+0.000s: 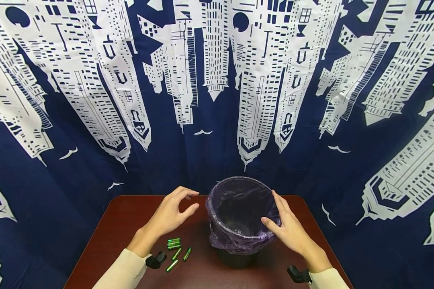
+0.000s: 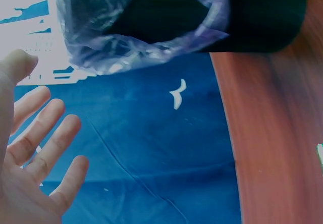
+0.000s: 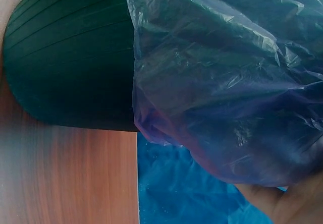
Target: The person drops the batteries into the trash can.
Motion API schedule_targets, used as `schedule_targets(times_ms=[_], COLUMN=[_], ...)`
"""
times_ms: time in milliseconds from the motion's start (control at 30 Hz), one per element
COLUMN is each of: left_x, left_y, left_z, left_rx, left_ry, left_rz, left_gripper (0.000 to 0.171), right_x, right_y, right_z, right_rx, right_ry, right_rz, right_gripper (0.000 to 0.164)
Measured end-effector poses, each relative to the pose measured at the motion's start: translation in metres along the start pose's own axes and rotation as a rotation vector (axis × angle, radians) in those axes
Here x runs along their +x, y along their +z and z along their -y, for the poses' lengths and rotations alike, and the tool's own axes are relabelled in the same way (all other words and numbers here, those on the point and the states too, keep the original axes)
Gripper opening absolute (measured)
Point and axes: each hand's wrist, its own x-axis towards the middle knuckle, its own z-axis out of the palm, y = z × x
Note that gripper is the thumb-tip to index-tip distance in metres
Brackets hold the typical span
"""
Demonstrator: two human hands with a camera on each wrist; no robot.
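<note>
A dark round waste bin [image 1: 236,259] stands upright on the table, lined with a thin purple bag [image 1: 228,242] folded down over its rim. My right hand [image 1: 291,230] is at the bin's right side, fingers fairly straight along the rim and thumb over the opening. In the right wrist view, only part of that hand [image 3: 298,201] shows, right at the bag's edge. To the left of the bin, my left hand [image 1: 171,212] is in the air with fingers spread and nothing in it. Several green batteries [image 1: 174,243] lie below it on the tabletop.
The reddish-brown table [image 1: 130,218] has rounded far corners. Close behind it hangs a dark blue curtain [image 1: 173,160] with white printed buildings. A black wrist camera [image 1: 155,260] is strapped to the left wrist, another [image 1: 298,274] to the right.
</note>
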Motion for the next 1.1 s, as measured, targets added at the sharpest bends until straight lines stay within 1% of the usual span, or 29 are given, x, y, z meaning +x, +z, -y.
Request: schedule_targets(times_ms=[200, 367, 600, 700, 933, 1000, 1100], left_x=[-0.026, -0.052, -0.087, -0.098, -0.129, -0.136, -0.143], left_y=[0.007, 0.016, 0.024, 0.028, 0.036, 0.037, 0.039], left_z=[0.017, 0.036, 0.056, 0.063, 0.08, 0.084, 0.09], left_rx=[-0.019, 0.005, 0.012, 0.006, -0.018, -0.023, -0.012], left_ry=[-0.033, -0.074, -0.169, -0.181, -0.209, -0.217, -0.21], left_rz=[-0.028, -0.001, 0.082, 0.119, 0.199, 0.226, 0.272], left_gripper=[0.039, 0.037, 0.036, 0.036, 0.032, 0.033, 0.035], right_x=[-0.001, -0.001, 0.001, 0.001, -0.003, -0.002, 0.0], right_y=[0.002, 0.004, 0.002, 0.0, 0.003, 0.004, 0.004], right_z=[-0.001, 0.0, 0.003, 0.001, -0.004, -0.005, -0.006], right_rx=[0.012, 0.025, 0.042, 0.031, 0.028, 0.027, 0.027], right_ry=[0.01, 0.003, -0.008, 0.0, 0.002, -0.002, -0.009], right_rz=[-0.01, -0.006, -0.012, -0.015, -0.012, -0.01, -0.011], right_gripper=[0.102, 0.103, 0.103, 0.103, 0.103, 0.104, 0.104])
